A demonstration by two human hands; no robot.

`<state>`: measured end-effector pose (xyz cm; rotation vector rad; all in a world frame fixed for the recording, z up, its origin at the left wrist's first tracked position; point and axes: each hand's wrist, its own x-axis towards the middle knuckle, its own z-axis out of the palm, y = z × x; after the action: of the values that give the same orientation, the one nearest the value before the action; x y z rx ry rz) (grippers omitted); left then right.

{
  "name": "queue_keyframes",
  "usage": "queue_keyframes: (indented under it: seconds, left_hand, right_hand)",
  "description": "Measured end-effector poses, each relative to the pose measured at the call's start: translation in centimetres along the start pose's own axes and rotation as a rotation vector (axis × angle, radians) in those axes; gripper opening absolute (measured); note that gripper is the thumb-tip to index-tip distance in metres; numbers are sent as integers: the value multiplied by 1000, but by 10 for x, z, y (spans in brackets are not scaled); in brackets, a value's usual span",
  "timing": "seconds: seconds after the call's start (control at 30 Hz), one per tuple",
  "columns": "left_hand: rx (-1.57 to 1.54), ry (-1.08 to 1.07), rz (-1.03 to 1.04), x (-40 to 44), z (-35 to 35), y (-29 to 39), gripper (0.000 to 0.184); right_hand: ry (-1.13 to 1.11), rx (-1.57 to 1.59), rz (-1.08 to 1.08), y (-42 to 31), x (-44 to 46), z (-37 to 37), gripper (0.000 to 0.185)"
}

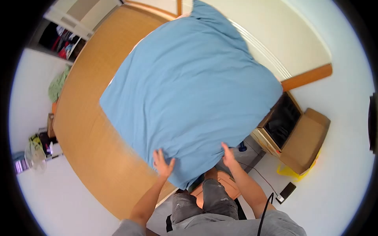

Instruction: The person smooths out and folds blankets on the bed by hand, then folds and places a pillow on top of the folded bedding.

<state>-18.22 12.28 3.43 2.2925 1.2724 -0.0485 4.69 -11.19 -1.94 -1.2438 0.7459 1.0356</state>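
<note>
A large blue quilt (pixel 189 86) lies spread over the wooden bed board, its surface lightly wrinkled. My left hand (pixel 162 164) rests on the near left part of the quilt, fingers and thumb apart, holding nothing. At the quilt's near right edge is my right hand (pixel 228 155), its thumb pointing up and its other fingers curled at the cloth and partly hidden. The near corner of the quilt hangs down by my knees.
Bare wooden board (pixel 94 129) shows left of the quilt. An open cardboard box (pixel 303 145) stands at the right, with a cable (pixel 258 171) on the floor before it. An orange-pink lidded item (pixel 226 183) is by my legs. A fan (pixel 35 157) stands far left.
</note>
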Motion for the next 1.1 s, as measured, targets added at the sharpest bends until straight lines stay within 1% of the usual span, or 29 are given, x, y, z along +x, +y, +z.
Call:
queue_keyframes:
  seconds: [0.03, 0.1, 0.13, 0.2, 0.23, 0.3, 0.33, 0.37, 0.4, 0.43, 0.47, 0.5, 0.53, 0.57, 0.6, 0.63, 0.67, 0.7, 0.73, 0.77, 0.8, 0.83, 0.87, 0.9, 0.93, 0.97, 1.0, 1.07, 1.1]
  left_hand:
    - [0, 10, -30, -8, -1, -28, 84]
    - [-549, 27, -383, -24, -1, -71, 89]
    - [-558, 42, -406, -29, 0, -86, 89]
    - [-811, -326, -1063, -42, 7, -109, 93]
    - [-834, -316, -1087, -44, 20, -122, 93]
    - [-1513, -280, -932, -34, 55, -141, 92]
    - [-1543, -256, -954, -31, 58, -138, 92]
    - [-1480, -187, -926, -24, 57, -130, 91]
    - [-1413, -119, -897, -21, 59, -129, 89]
    - [-1432, -94, -911, -20, 57, -132, 89]
    - [-1401, -197, -885, -20, 56, -136, 86]
    - [-1362, -306, -858, -23, 49, -138, 84]
    - [-1364, -300, -863, -32, 42, -136, 84]
    - [-1442, -335, -795, -44, 25, -122, 82]
    - [-1517, -374, -719, -56, 17, -108, 80]
    - [-1442, -410, -687, -72, 20, -103, 80]
    - [-1362, -451, -651, -91, 24, -97, 80]
    - [-1283, -519, -803, -105, 26, -86, 81]
    - [-1197, -582, -950, -114, 29, -75, 82]
    - [-1187, -596, -932, -117, 49, -72, 82]
    - [-1242, -479, -933, -115, 80, -76, 83]
    - [-1295, -364, -938, -113, 98, -76, 84]
    - [-1294, -346, -896, -101, 100, -70, 80]
    - [-1287, -363, -904, -87, 88, -57, 80]
    - [-1400, -392, -969, -70, 55, -35, 75]
    - [-1507, -414, -1033, -59, 18, -18, 70]
    - [-1601, -460, -1067, -57, -19, -17, 59]
    - [-1478, -500, -1044, -58, -127, -5, 54]
    - [-1491, -513, -907, -76, -153, -28, 52]
  right_hand:
    - [-13, -25, 15, -4, 6, 1, 76]
    - [28, -48, -133, -13, 12, 6, 79]
    - [17, -73, -126, -20, 13, 12, 79]
    - [91, 108, -73, -42, -6, 34, 79]
    - [85, 75, -67, -41, 3, 29, 79]
    - [107, 202, -104, -46, 27, 13, 80]
    - [140, 137, -140, -49, 29, 14, 82]
    - [131, 97, -135, -54, 31, 10, 82]
    - [107, 147, -164, -59, 31, 9, 82]
    - [80, 204, -191, -61, 35, 13, 83]
    - [-21, 197, -191, -69, 14, 33, 83]
    - [-27, 184, -181, -73, 6, 41, 83]
    - [31, 194, -198, -77, 1, 44, 83]
    - [93, 210, -216, -81, -6, 48, 83]
    - [182, 222, -174, -86, -16, 57, 82]
    - [182, 236, -178, -87, -10, 52, 82]
    - [129, 165, -187, -90, -2, 41, 81]
    - [82, 92, -197, -91, 4, 30, 80]
    - [90, 106, -207, -94, 7, 25, 80]
    - [47, 94, -162, -98, 12, 24, 79]
    - [7, 83, -118, -103, 17, 20, 79]
    - [22, 101, -129, -106, 21, 18, 79]
    - [17, 90, -130, -108, 22, 17, 78]
    - [10, 72, -124, -110, 21, 14, 78]
    - [16, 75, -116, -115, 22, 9, 78]
    - [-39, 150, -185, -121, 23, 3, 78]
    - [-95, 229, -256, -128, 23, -1, 78]
    - [11, 326, -342, -148, 17, -3, 74]
    - [-37, 306, -424, -163, 16, -8, 75]
